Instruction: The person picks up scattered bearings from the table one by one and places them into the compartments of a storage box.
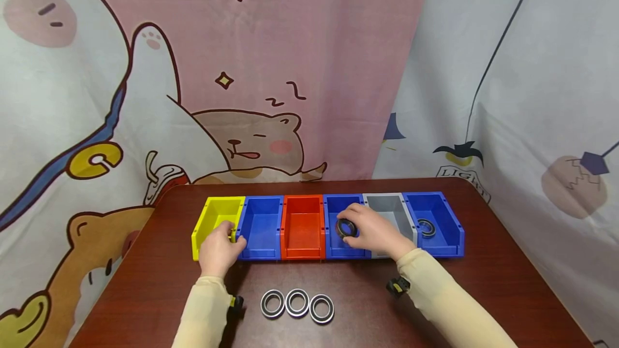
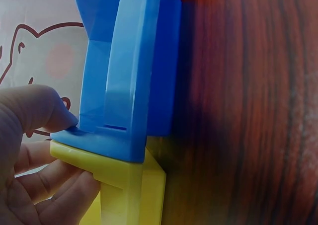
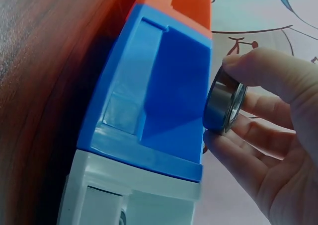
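Observation:
My right hand (image 1: 372, 228) pinches a ball bearing (image 3: 218, 103) between thumb and fingers. The bearing is tilted on edge above the blue bin (image 3: 176, 81) that stands between the red and grey ones. My left hand (image 1: 220, 248) grips the adjoining side walls of the yellow bin (image 2: 117, 175) and the blue bin (image 2: 131, 66) beside it. Its thumb lies on the blue side, its fingers on the yellow side. Another bearing (image 1: 426, 235) lies in the blue bin (image 1: 452, 235) at the far right.
Three bearings lie in a row on the dark wooden table (image 1: 367, 321), in front of the bins; the middle bearing (image 1: 297, 314) sits close to both others. The red bin (image 1: 303, 254) and grey bin (image 1: 394, 211) complete the joined row. A printed curtain (image 1: 338, 69) hangs behind the table.

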A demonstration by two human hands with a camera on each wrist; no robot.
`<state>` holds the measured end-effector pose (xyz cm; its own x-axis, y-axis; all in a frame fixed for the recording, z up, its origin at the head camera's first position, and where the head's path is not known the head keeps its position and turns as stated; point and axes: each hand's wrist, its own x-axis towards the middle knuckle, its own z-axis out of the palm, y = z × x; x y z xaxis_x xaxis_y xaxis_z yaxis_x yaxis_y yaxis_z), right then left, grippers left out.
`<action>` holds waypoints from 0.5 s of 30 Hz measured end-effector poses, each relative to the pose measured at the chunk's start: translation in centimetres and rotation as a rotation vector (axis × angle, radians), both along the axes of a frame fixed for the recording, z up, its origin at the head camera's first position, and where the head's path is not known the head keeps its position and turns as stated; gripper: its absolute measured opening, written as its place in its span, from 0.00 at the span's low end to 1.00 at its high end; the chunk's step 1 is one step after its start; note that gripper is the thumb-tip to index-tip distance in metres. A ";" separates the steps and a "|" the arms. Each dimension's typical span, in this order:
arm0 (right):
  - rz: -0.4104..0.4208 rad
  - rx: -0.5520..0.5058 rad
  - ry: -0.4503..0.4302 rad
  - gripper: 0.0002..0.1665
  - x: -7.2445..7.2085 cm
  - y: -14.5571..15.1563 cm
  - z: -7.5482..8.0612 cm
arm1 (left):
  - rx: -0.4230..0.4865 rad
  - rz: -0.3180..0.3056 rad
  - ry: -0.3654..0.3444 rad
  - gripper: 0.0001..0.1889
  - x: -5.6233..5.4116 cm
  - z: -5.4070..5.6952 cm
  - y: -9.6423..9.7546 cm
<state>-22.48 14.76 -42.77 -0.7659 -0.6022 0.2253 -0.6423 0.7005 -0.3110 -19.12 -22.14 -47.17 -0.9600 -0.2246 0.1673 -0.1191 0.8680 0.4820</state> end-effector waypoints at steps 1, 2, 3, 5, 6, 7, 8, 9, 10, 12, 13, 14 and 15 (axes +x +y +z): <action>-0.002 0.002 0.000 0.29 -0.2 -0.1 -0.1 | -0.001 -0.001 0.001 0.24 0.0 0.0 0.0; -0.004 0.007 0.002 0.28 -0.3 -0.1 -0.2 | -0.001 -0.002 0.003 0.24 0.0 0.0 0.0; -0.008 0.015 0.006 0.28 -0.5 -0.2 -0.4 | -0.001 -0.003 0.004 0.24 0.0 0.0 0.1; -0.012 0.029 0.016 0.28 -0.9 -0.3 -0.6 | 0.001 -0.003 0.006 0.24 0.0 0.0 0.1; -0.013 0.038 0.026 0.28 -1.1 -0.4 -0.8 | 0.001 -0.002 0.008 0.24 0.0 0.0 0.1; -0.012 0.048 0.035 0.27 -1.2 -0.4 -1.0 | 0.002 -0.001 0.008 0.24 0.0 0.0 0.1; -0.013 0.058 0.045 0.27 -1.4 -0.5 -1.2 | 0.003 0.000 0.007 0.24 0.0 0.0 0.1; -0.015 0.070 0.050 0.27 -1.5 -0.6 -1.3 | 0.003 0.001 0.007 0.24 0.0 0.0 0.1; -0.016 0.083 0.054 0.27 -1.7 -0.7 -1.5 | 0.003 0.003 0.008 0.24 0.0 0.0 0.1; -0.026 0.112 0.050 0.27 -2.0 -0.9 -1.8 | -0.001 0.005 0.009 0.24 0.0 -0.1 0.1; -0.033 0.126 0.041 0.26 -2.1 -1.1 -1.9 | -0.002 0.004 0.010 0.24 0.0 -0.1 0.1; -0.039 0.144 0.037 0.26 -2.2 -1.2 -2.0 | -0.004 0.005 0.012 0.24 0.0 -0.1 0.1; -0.043 0.163 0.033 0.26 -2.4 -1.3 -2.2 | -0.005 0.006 0.012 0.24 0.0 -0.1 0.1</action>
<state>-24.83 13.43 -44.93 -0.7855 -0.5998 0.1525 -0.6187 0.7670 -0.1702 -19.14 -22.04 -47.24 -0.9564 -0.2298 0.1801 -0.1187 0.8695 0.4794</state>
